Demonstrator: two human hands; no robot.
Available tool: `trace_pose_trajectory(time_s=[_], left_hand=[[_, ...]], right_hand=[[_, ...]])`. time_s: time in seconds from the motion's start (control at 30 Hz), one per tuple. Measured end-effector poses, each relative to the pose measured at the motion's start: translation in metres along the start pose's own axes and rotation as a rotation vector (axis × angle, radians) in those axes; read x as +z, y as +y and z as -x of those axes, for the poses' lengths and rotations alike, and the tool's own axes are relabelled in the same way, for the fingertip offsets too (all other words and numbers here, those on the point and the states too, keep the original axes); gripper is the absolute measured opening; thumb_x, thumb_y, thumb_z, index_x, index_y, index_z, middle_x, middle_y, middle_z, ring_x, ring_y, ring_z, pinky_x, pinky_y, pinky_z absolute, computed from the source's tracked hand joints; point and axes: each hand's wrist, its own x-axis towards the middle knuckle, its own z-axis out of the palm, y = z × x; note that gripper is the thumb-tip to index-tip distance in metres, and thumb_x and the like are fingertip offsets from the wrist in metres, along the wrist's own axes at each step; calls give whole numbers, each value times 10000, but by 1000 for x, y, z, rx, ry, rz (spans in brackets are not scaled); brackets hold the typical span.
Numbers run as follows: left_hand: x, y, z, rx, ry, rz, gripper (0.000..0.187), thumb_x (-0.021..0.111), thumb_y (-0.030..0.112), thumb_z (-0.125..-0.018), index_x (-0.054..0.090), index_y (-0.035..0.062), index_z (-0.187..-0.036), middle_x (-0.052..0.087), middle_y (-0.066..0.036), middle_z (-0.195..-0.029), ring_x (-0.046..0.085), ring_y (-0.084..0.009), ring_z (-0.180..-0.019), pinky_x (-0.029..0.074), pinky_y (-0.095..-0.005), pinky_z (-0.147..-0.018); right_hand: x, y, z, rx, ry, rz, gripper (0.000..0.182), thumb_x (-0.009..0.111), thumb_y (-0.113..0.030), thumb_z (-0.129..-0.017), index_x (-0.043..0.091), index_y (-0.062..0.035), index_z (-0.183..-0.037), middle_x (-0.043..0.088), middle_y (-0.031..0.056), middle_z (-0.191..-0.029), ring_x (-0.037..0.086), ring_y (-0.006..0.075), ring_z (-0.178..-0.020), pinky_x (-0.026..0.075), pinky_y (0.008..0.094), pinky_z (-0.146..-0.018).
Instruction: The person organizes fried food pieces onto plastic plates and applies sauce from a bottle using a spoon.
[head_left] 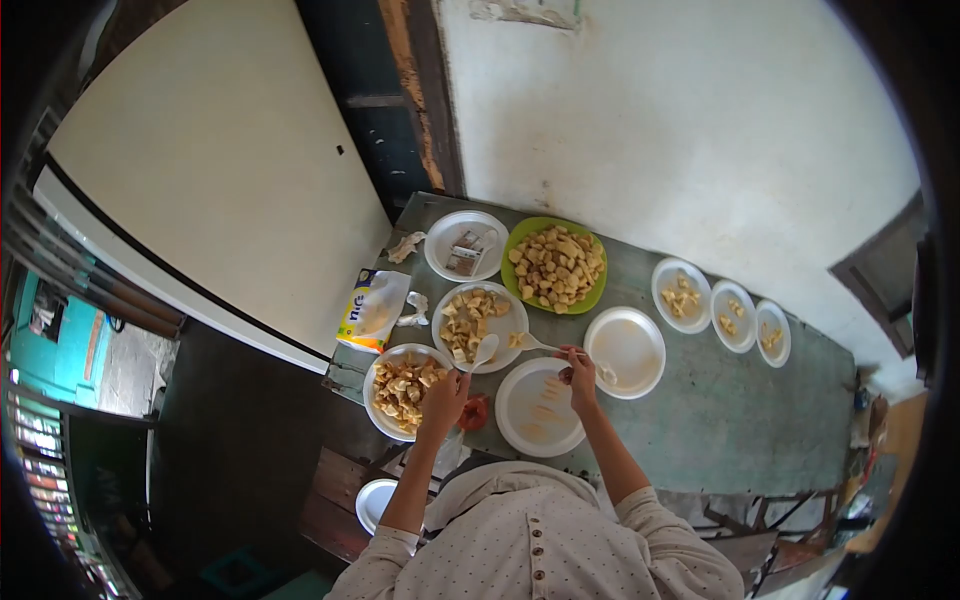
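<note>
My left hand [446, 398] is closed round the handle of a white spoon [485, 350], between two plates of food pieces. Its bowl is over the edge of the middle plate [512, 316]. My right hand [577, 376] grips a second white spoon [535, 343], which points left with its bowl at the same plate's right edge, beside some pieces. Below it lies a white plate [512, 415] with a few pale strips. A plate heaped with browned pieces [405, 392] is left of my left hand. To the right of my right hand is a nearly bare white plate [625, 345].
A green bowl [557, 266] of cut pieces, a plate with small packets [466, 250] and a yellow and white bag [372, 311] stand on the table [740, 430]. Three small plates [683, 295] with few pieces line the wall side. Another white plate [375, 503] is low at left.
</note>
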Motion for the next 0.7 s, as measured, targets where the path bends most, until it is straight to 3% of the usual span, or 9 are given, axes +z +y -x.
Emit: trace_pose_trajectory(time_s=[0.17,0.47,0.7], left_hand=[[25,5,19,102,-96,55,325,447,314,-876,528,23,-758,566,-171,-601,570,-368,-617,438,-445,-549],[62,24,28,231,-188,4,236,446,249,-874,537,37,-921,607,-181,-702,594,-357,-683,465,-450,-599],[86,18,23,224,-300,-46,225,424,234,-877,490,50,-988,604,-204,-745,590,-377,-712,468,-474,-619]], right_hand=[[-42,-15,40,-38,79,85,263,464,-294,-900,570,-59,-955,633,33,-812,445,50,-426,305,172,-403],[-71,16,58,-221,199,115,221,466,-226,-901,588,-42,-925,633,60,-773,488,59,-474,370,184,-411],[-59,11,64,-326,247,461,210,463,-191,-897,598,-30,-905,640,49,-766,501,62,-474,390,207,-404]])
